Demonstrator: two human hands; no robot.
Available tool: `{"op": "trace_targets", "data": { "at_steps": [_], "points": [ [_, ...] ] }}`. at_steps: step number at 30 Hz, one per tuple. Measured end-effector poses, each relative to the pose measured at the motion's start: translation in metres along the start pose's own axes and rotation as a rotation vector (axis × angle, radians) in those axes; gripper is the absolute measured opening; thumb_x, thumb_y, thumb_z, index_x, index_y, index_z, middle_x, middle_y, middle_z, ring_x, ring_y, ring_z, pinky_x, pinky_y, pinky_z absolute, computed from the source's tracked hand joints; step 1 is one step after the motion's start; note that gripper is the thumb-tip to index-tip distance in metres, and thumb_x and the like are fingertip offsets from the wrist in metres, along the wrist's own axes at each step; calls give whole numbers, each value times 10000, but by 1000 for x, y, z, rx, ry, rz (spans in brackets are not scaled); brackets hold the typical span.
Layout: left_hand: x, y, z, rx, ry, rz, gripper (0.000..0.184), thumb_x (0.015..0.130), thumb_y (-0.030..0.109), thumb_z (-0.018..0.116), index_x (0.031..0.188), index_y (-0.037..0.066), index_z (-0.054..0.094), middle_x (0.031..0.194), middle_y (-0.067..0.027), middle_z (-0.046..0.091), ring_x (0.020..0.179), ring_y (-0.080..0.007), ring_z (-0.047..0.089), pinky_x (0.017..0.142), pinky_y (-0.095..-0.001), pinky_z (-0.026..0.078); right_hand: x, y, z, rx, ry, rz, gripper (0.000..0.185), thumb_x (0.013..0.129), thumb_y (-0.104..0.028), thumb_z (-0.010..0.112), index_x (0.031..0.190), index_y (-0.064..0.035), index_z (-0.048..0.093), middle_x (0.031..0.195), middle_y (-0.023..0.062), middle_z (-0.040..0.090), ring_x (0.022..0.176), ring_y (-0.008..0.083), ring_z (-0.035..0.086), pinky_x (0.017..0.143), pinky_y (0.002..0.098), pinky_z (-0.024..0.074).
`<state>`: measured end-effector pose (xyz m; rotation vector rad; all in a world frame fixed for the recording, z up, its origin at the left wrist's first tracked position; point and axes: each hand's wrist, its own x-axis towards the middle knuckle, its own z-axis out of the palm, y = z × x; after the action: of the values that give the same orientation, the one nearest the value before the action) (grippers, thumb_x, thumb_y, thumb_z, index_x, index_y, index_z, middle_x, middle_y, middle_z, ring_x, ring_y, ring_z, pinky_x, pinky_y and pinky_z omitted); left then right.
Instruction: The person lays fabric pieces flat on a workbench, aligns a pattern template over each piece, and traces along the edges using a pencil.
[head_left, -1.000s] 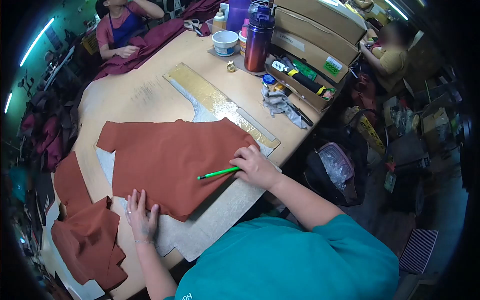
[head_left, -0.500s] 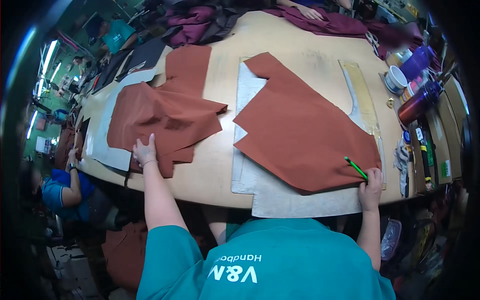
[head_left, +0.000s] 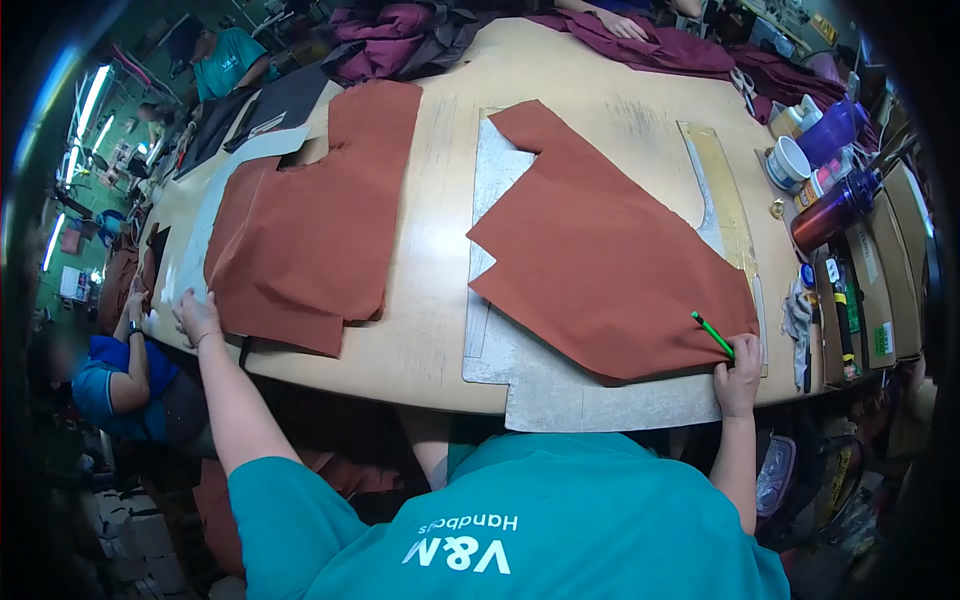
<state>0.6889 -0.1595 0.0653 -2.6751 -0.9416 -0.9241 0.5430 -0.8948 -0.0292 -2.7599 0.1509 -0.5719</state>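
My left hand [head_left: 198, 316], fingers apart, rests at the lower left edge of the left rust-brown cloth [head_left: 300, 240], beside a pale template [head_left: 190, 240] partly under it. That cloth lies mostly flat. My right hand [head_left: 738, 378] is closed on a green pencil [head_left: 712, 335], at the lower right corner of the other rust-brown cloth [head_left: 610, 260]. Under this cloth, a large grey template [head_left: 610, 408] sticks out along the left and front, and its yellow-taped strip [head_left: 728, 200] shows at the right.
On the right of the table [head_left: 430, 330] stand a purple bottle [head_left: 835, 210], a white tub [head_left: 788, 163], a grey rag [head_left: 797, 325] and cardboard boxes [head_left: 890, 260]. Maroon cloth [head_left: 650, 45] lies along the far side. A co-worker in teal [head_left: 125, 385] is at the left.
My left hand has moved left, and the left cloth, bunched up before, now lies flatter. My right hand stays at the right cloth with the pencil. The view swung left earlier.
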Motion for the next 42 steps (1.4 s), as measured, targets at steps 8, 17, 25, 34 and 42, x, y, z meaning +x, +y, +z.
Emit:
{"op": "trace_targets", "data": {
  "at_steps": [8,17,25,34,42],
  "points": [
    [-174,177,-82,-767,-319,998,664,677,391,701,1188,24,489,1321,-171,368,1271,-355,255,1021,-471,216,-10,-14,-9,52,163,-245,399,524,76,538,892,-62,605,921,110,513,837,274,486,724,372,415],
    [-233,289,-71,-910,-727,1191,380,595,34,595,966,111,567,1016,-83,546,1026,-277,495,811,-412,418,3,-16,-32,133,48,-155,291,593,27,573,876,-43,572,921,102,537,853,290,478,754,365,399],
    [-232,314,-206,-880,-560,1358,54,709,40,607,755,31,579,639,-97,573,593,-253,575,541,-335,457,18,-136,-55,478,-80,-533,685,476,-223,763,1100,-88,515,1038,105,484,864,278,492,717,357,431],
    [-220,331,-235,-933,-418,1176,123,803,131,579,725,36,577,578,-119,556,517,-264,566,466,-330,432,25,-115,-110,580,226,-317,492,611,-218,671,1028,0,531,931,160,521,768,261,508,658,334,422],
    [-215,332,-243,-957,-357,1210,89,782,135,607,773,47,601,597,-101,573,538,-252,576,470,-329,425,45,-57,-152,658,308,-59,423,648,-242,639,974,15,558,931,97,544,788,135,440,684,258,348]
  ]
}}
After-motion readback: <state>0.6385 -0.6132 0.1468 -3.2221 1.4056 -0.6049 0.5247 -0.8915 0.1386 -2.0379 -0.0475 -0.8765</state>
